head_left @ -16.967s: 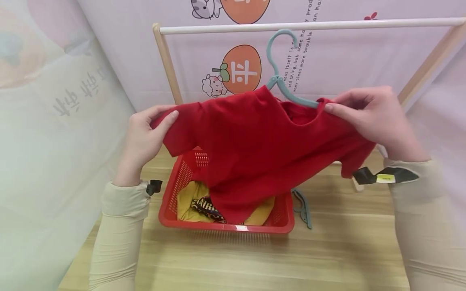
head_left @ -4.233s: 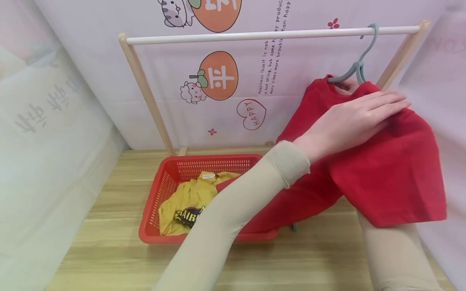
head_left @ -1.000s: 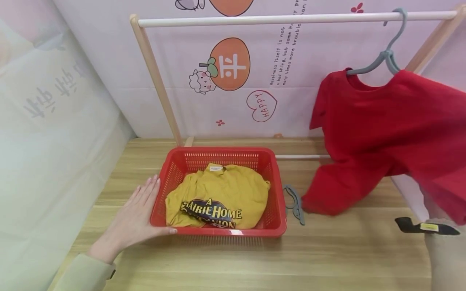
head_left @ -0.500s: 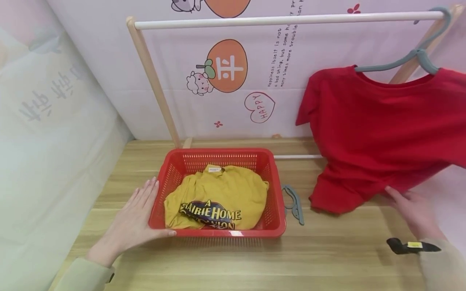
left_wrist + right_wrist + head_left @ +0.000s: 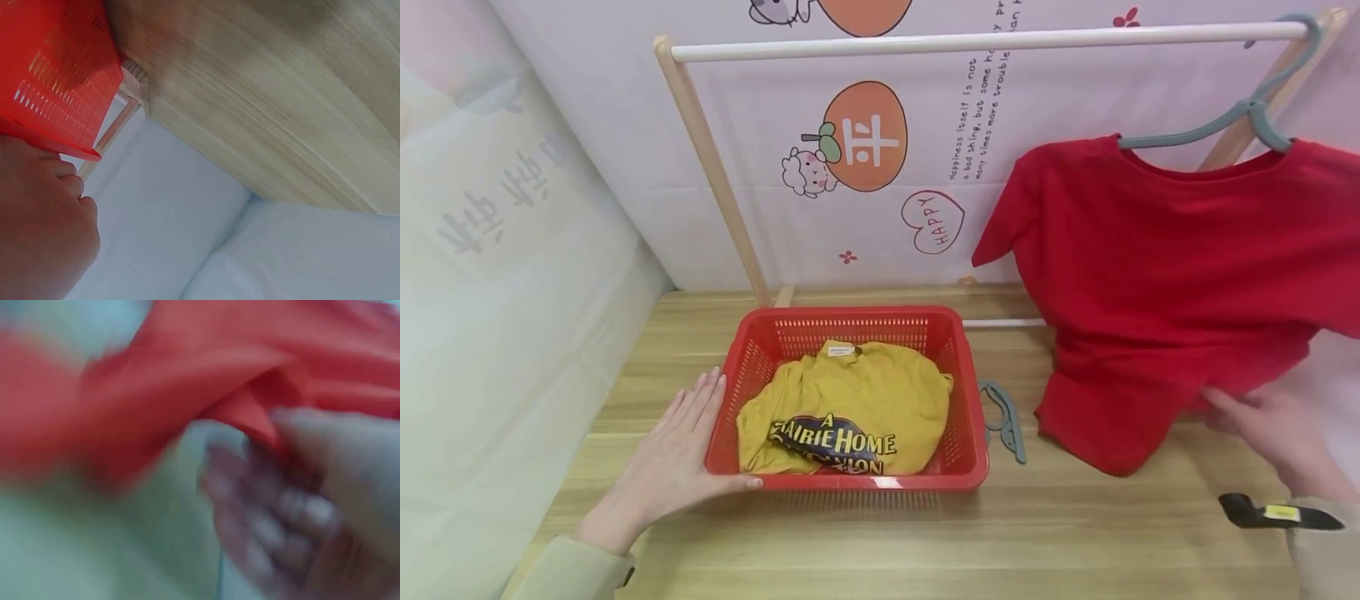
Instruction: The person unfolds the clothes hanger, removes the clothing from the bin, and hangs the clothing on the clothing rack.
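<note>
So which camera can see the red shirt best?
The head view: it shows the red shirt on its hanger, nearly whole, clipped at the picture's edge. The right wrist view shows only blurred folds by the right hand. The left wrist view doesn't show it; the red there is the basket.

There are two grey-blue hangers point(image 5: 1252, 107), one red short-sleeved T-shirt point(image 5: 1172, 250), one yellow printed garment point(image 5: 865, 387), one red perforated plastic basket point(image 5: 820, 482), one white-railed wooden rack point(image 5: 988, 42), one left hand point(image 5: 673, 450) and one right hand point(image 5: 1277, 429)
</note>
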A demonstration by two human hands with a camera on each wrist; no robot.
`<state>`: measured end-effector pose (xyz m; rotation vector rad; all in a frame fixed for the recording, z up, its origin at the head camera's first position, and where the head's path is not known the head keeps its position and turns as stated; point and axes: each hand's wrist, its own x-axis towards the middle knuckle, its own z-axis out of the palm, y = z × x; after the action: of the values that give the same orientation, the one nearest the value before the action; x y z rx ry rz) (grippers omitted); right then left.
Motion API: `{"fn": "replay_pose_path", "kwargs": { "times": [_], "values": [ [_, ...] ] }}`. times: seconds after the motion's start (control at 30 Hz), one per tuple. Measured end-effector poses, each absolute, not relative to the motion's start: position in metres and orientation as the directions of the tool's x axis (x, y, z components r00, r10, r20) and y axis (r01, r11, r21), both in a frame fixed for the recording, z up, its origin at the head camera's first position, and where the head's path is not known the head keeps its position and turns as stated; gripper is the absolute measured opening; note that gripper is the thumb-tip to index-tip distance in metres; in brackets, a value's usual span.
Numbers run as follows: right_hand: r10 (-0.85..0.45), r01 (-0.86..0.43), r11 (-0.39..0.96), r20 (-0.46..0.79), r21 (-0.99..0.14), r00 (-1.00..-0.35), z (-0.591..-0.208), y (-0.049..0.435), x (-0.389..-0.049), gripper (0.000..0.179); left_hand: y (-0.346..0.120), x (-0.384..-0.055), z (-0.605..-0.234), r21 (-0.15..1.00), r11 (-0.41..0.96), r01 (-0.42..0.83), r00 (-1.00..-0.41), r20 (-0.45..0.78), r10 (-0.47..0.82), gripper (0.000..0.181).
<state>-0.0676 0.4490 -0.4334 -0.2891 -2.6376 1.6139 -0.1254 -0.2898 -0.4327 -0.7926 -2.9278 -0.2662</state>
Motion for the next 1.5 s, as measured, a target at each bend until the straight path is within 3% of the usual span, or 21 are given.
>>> {"fn": "replay_pose_path", "kwargs": {
  "times": [0.1,0.23,0.33,0.43,0.6,0.73,0.97,1.13,1.27,1.37,1.43,1.5],
  "values": [
    [0.254,0.22,0.726,-0.042,-0.652,-0.966,-0.443,0.458,-0.059,0.028,-0.29,-0.125,-0.432,0.145,0.849,0.508,-0.86,0.142,0.49,0.134],
    [0.44,0.326,0.808,0.135,-0.492,-0.888,-0.433,0.445,-0.058,0.042,-0.29,-0.124,-0.43,0.149,0.851,0.504,-0.863,0.133,0.488,0.134],
    [0.448,0.27,0.825,0.284,-0.497,-0.848,-0.417,0.415,-0.072,0.041,-0.289,-0.124,-0.43,0.151,0.851,0.502,-0.864,0.127,0.487,0.134],
    [0.337,0.159,0.862,0.31,-0.481,-0.889,-0.411,0.386,-0.093,0.047,-0.289,-0.125,-0.431,0.151,0.852,0.502,-0.864,0.127,0.487,0.133],
    [0.157,0.029,0.888,0.245,-0.458,-0.957,-0.434,0.361,-0.136,0.052,-0.289,-0.125,-0.432,0.144,0.851,0.505,-0.862,0.131,0.489,0.134],
    [0.103,0.007,0.886,0.182,-0.463,-0.978,-0.455,0.355,-0.166,0.054,-0.288,-0.125,-0.431,0.138,0.854,0.502,-0.864,0.129,0.487,0.134],
    [0.081,-0.018,0.881,0.189,-0.473,-0.979,-0.472,0.351,-0.196,0.025,-0.288,-0.125,-0.429,0.136,0.861,0.49,-0.872,0.106,0.479,0.133],
    [0.217,0.052,0.721,0.154,-0.691,-0.964,-0.453,0.346,-0.211,0.026,-0.288,-0.125,-0.429,0.133,0.864,0.486,-0.874,0.094,0.477,0.134],
    [0.43,0.051,0.317,0.096,-0.947,-0.898,-0.421,0.341,-0.227,0.023,-0.287,-0.126,-0.43,0.131,0.865,0.485,-0.874,0.098,0.475,0.134],
    [0.515,-0.08,0.07,0.105,-0.994,-0.851,-0.403,0.337,-0.24,0.023,-0.287,-0.126,-0.43,0.13,0.865,0.485,-0.874,0.1,0.475,0.135],
    [0.479,-0.101,0.043,0.11,-0.994,-0.871,-0.399,0.334,-0.245,0.032,-0.287,-0.126,-0.43,0.128,0.865,0.485,-0.874,0.1,0.475,0.135],
    [0.381,-0.024,0.183,0.093,-0.983,-0.92,-0.402,0.333,-0.248,0.047,-0.287,-0.126,-0.431,0.124,0.865,0.487,-0.873,0.1,0.477,0.134]
  ]
}}
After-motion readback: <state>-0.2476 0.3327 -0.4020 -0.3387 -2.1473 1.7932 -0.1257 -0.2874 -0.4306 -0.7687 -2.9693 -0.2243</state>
